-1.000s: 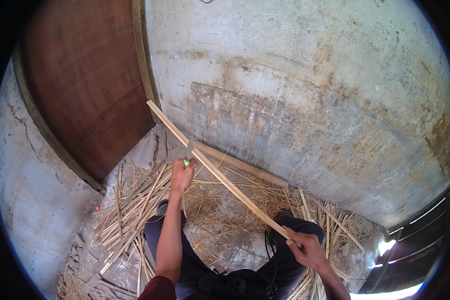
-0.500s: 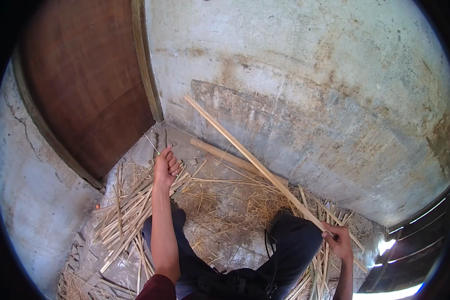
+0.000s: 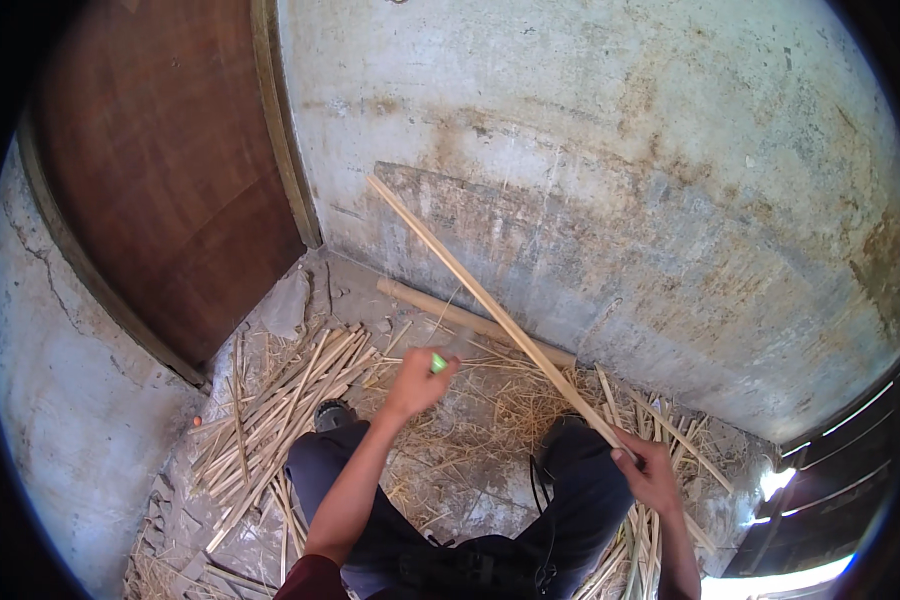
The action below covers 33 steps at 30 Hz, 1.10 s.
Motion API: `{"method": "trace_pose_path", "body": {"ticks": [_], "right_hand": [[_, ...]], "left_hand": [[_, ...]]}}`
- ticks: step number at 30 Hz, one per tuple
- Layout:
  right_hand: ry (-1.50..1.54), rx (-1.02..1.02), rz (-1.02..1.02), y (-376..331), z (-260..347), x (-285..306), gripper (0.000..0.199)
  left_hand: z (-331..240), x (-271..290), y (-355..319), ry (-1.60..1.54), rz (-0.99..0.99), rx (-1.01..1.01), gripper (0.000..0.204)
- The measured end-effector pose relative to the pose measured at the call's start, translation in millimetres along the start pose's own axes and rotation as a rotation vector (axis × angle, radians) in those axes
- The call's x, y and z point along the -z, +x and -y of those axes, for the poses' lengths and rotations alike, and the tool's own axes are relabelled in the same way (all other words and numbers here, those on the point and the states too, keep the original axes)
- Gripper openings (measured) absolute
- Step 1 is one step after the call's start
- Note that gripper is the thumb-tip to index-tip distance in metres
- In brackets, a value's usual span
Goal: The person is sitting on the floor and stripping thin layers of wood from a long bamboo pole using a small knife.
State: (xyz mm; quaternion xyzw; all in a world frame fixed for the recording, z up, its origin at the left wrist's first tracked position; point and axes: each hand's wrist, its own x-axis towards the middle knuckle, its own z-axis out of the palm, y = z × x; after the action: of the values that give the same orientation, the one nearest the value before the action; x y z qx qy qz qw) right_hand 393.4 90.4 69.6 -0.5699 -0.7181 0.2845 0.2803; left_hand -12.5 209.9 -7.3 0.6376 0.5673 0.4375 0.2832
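My right hand [image 3: 650, 470] grips the near end of a long pale bamboo strip [image 3: 480, 300], which slants up and to the left toward the concrete wall. My left hand [image 3: 417, 382] is raised over the floor and closed on a small tool with a green handle [image 3: 437, 362]; its blade is blurred and hard to make out. The tool sits a little left of the strip, apart from it. Both my knees in dark trousers [image 3: 570, 480] show below the hands.
Split bamboo strips [image 3: 280, 410] lie piled on the floor at the left, and more [image 3: 650, 430] at the right. A thick pole [image 3: 470, 322] rests along the wall's foot. Shavings [image 3: 510, 410] cover the floor. A brown wooden door [image 3: 160, 170] stands at the left.
My left hand has come back from the floor at the left toward the middle, the green-handled tool now showing in it. The strip has shifted slightly, its near end lower at the right.
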Motion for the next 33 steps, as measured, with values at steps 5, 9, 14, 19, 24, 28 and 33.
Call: {"method": "trace_pose_path", "body": {"ticks": [5,9,14,19,24,28,33], "right_hand": [[0.02,0.15,-0.021,18.8,29.7,-33.4,0.045],[0.002,0.088,0.087,26.2,58.3,-40.1,0.046],[0.034,0.134,0.054,31.3,76.1,-45.3,0.046],[0.088,0.193,0.025,32.5,71.7,-57.6,0.045],[0.136,0.145,0.058,31.8,71.2,-67.6,0.045],[0.107,0.184,0.042,29.7,66.4,-74.4,0.044],[0.07,0.173,0.031,23.9,72.3,-73.2,0.043]], "left_hand": [[-23.8,-22.4,-17.8,0.033,0.135,-0.115,0.023],[-22.9,-28.3,-20.4,0.096,0.172,-0.102,0.021],[-20.6,-27.9,-21.1,0.098,0.199,-0.099,0.02],[-23.9,-27.7,-22.6,0.049,0.186,-0.109,0.027],[-22.3,-30.1,-21.9,-0.004,0.175,-0.087,0.032],[-15.2,-26.5,-19.0,0.068,0.132,-0.116,0.03],[-7.0,-7.6,-4.7,0.089,0.145,0.085,0.032]]}}
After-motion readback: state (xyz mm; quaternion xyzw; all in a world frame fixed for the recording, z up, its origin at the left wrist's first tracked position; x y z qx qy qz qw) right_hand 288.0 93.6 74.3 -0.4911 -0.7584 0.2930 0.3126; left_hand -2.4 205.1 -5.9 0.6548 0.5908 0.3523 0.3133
